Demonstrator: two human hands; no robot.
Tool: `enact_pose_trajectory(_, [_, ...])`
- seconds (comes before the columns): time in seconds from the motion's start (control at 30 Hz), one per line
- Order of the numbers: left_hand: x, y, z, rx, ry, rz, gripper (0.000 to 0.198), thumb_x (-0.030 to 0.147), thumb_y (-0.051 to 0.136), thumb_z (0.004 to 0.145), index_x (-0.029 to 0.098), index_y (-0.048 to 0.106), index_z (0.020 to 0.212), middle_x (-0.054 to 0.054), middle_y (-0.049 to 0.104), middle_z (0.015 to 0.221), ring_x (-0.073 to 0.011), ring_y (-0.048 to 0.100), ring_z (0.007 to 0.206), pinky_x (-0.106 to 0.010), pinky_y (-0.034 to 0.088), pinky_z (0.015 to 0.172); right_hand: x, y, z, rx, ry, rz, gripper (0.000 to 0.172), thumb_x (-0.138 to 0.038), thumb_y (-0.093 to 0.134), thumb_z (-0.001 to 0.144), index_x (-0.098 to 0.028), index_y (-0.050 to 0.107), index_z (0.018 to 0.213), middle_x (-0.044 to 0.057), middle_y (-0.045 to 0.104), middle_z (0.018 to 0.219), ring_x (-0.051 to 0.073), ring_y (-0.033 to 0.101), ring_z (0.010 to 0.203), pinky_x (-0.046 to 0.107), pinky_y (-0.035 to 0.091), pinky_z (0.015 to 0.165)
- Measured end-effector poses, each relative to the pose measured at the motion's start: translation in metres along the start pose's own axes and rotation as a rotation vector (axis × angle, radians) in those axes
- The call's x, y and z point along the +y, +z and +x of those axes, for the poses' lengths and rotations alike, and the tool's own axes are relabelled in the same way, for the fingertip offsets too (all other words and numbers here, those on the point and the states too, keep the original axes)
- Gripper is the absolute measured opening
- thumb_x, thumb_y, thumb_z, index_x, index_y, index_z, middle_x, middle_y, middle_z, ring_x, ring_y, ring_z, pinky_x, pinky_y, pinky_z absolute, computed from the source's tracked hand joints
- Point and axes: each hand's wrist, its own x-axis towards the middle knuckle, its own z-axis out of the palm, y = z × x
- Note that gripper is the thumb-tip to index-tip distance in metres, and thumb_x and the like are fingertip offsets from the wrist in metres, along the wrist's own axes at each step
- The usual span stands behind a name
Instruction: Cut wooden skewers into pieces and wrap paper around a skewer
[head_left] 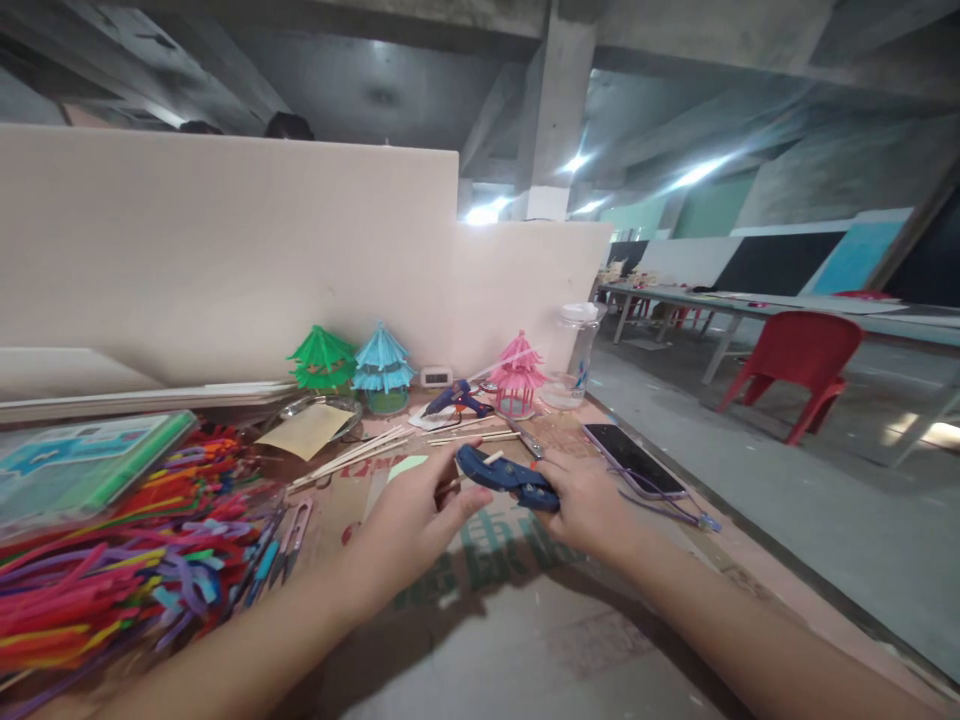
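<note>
My right hand (589, 505) is closed round the handles of a dark blue cutter (506, 476), held just above the cardboard-covered table (525, 640). A short pale stick (493, 458) sits in the cutter's jaws. My left hand (412, 520) is pinched at the cutter's left end, its fingertips pressed together on something I cannot make out. Long wooden sticks (360, 455) lie just behind my hands.
Colourful pipe cleaners (112, 570) are heaped at the left, with snips (289, 540) beside them. Green (322, 360), blue (382, 365) and pink (516, 378) paper pagodas, a blue glue gun (457, 400) and a clear jar (577, 345) stand at the back. A phone (632, 460) lies right, by the table edge.
</note>
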Motion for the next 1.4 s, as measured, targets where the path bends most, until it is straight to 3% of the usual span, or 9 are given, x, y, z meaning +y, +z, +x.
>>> enact_pose_trajectory(0.27, [-0.009,0.0,0.007,0.01,0.005,-0.073,0.046,0.04,0.05,0.088,0.02,0.051,0.13,-0.005,0.066,0.099,-0.0204,0.055,0.083,-0.029,0.043,0.072,-0.007,0.003,0.005,-0.21,0.143,-0.021,0.023,-0.038,0.059,0.083,-0.017,0.067,0.078,0.009,0.068,0.077,0.023,0.065,0.075,0.029,0.039,0.062])
enact_pose_trajectory(0.5, [-0.017,-0.001,0.008,0.008,-0.047,-0.02,0.048,0.045,0.047,0.089,0.017,0.053,0.127,-0.001,0.06,0.079,-0.0166,0.049,0.067,-0.026,0.038,0.061,-0.002,0.003,0.006,-0.2,0.124,-0.006,0.025,-0.039,0.058,0.084,-0.017,0.068,0.078,0.008,0.069,0.077,0.022,0.066,0.072,0.029,0.041,0.061])
enact_pose_trajectory(0.63, [-0.019,-0.005,0.007,-0.009,-0.029,-0.094,0.056,0.049,0.046,0.09,0.021,0.043,0.138,-0.009,0.064,0.112,-0.0229,0.058,0.098,-0.034,0.045,0.083,0.003,0.0,0.007,-0.156,0.074,-0.039,0.013,-0.029,0.064,0.078,-0.016,0.066,0.078,0.01,0.069,0.084,0.024,0.065,0.08,0.03,0.043,0.067])
enact_pose_trajectory(0.73, [-0.014,-0.007,0.005,-0.006,0.055,-0.101,0.049,0.045,0.045,0.092,0.025,0.045,0.137,-0.008,0.052,0.137,-0.0254,0.046,0.126,-0.037,0.035,0.105,0.0,-0.003,0.006,-0.132,0.08,-0.029,0.011,-0.026,0.064,0.075,-0.016,0.065,0.081,0.011,0.068,0.09,0.026,0.064,0.084,0.032,0.044,0.07])
enact_pose_trajectory(0.9, [-0.01,-0.005,0.001,-0.004,0.099,-0.142,0.049,0.038,0.042,0.094,0.024,0.036,0.141,-0.01,0.046,0.144,-0.0242,0.044,0.129,-0.037,0.035,0.105,-0.014,-0.006,0.004,-0.134,0.168,0.162,0.017,-0.029,0.062,0.077,-0.018,0.064,0.091,0.007,0.069,0.09,0.023,0.064,0.082,0.029,0.042,0.066])
enact_pose_trajectory(1.0, [-0.01,-0.006,0.001,0.032,0.066,-0.143,0.051,0.039,0.038,0.096,0.02,0.03,0.142,-0.013,0.057,0.126,-0.0216,0.056,0.109,-0.034,0.046,0.09,-0.018,-0.007,0.004,-0.124,0.243,0.22,0.016,-0.033,0.064,0.076,-0.019,0.065,0.085,0.006,0.071,0.083,0.023,0.065,0.076,0.029,0.041,0.063])
enact_pose_trajectory(1.13, [-0.004,-0.012,0.003,0.086,0.1,0.004,0.039,0.033,0.036,0.096,0.018,0.044,0.13,-0.005,0.063,0.089,-0.016,0.056,0.074,-0.027,0.046,0.068,-0.012,-0.01,0.002,-0.039,0.227,0.237,0.02,-0.039,0.062,0.078,-0.02,0.066,0.078,0.005,0.071,0.075,0.022,0.065,0.069,0.028,0.04,0.059])
enact_pose_trajectory(1.23, [0.004,-0.015,0.002,0.093,0.152,0.116,0.028,0.027,0.037,0.094,0.017,0.059,0.108,-0.006,0.065,0.088,-0.0175,0.058,0.077,-0.028,0.046,0.071,-0.004,-0.012,0.0,0.068,0.109,0.231,0.03,-0.048,0.061,0.079,-0.019,0.063,0.073,0.006,0.068,0.07,0.02,0.063,0.065,0.027,0.04,0.057])
enact_pose_trajectory(1.4, [0.015,-0.014,-0.001,0.069,0.135,0.184,0.029,0.027,0.034,0.093,0.019,0.062,0.09,-0.006,0.068,0.081,-0.0196,0.061,0.075,-0.028,0.048,0.072,0.0,-0.012,-0.001,0.122,0.04,0.228,0.041,-0.058,0.058,0.08,-0.018,0.062,0.072,0.006,0.067,0.067,0.019,0.063,0.064,0.027,0.041,0.059])
